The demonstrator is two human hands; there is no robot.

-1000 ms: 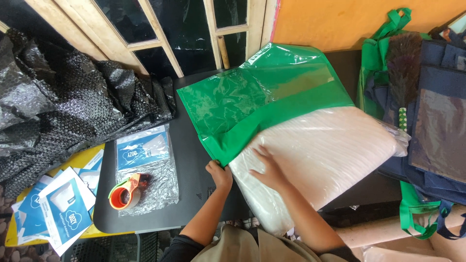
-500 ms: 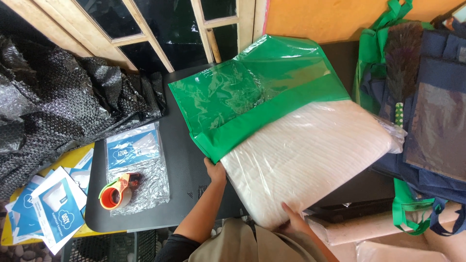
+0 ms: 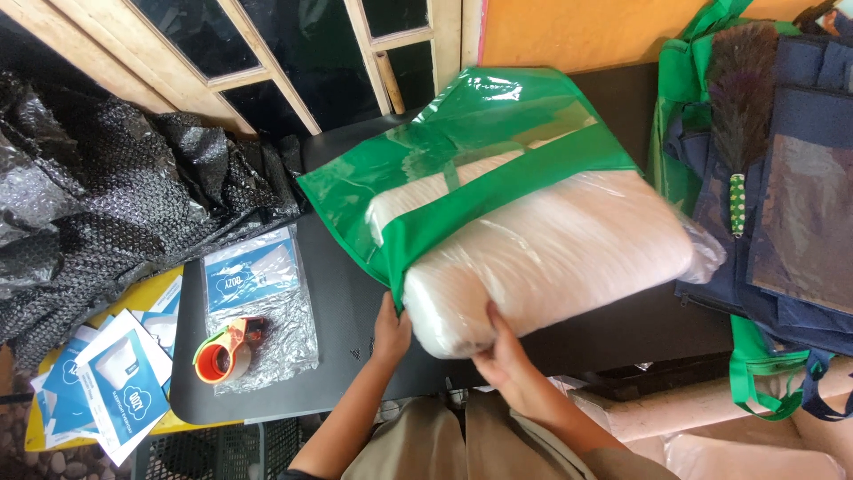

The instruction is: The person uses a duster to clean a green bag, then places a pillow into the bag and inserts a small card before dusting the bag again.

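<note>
One head-worn view, looking steeply down, close over the dark table point(image 3: 346, 302), window frame point(image 3: 293, 62) beyond
</note>
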